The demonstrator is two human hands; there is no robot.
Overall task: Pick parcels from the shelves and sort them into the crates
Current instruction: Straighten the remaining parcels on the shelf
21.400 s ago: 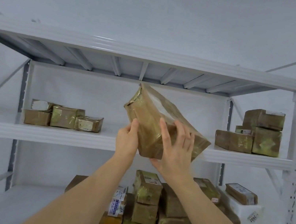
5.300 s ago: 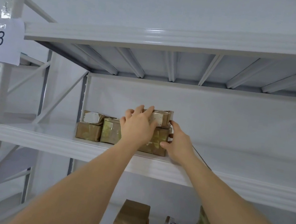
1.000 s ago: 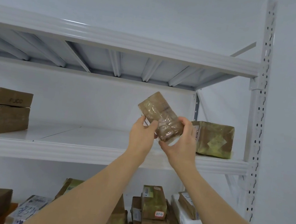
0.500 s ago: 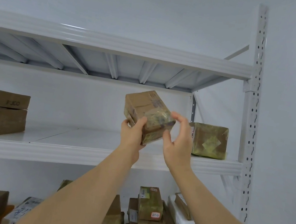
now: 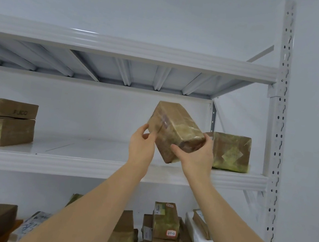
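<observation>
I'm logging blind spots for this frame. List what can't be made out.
Head view:
- Held parcel: markings blurred by glossy tape; underside hidden by left hand and right hand.
- Square parcel on the shelf: left part hidden behind the right hand.
- Lower parcels: label text too small, cut off by the bottom edge.
- Crates: out of view.

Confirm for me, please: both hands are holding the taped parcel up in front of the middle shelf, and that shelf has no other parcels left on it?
Not quite. The head view shows both hands holding the taped parcel before the middle shelf, but other parcels remain there: one at the right, two stacked at the left.
</observation>
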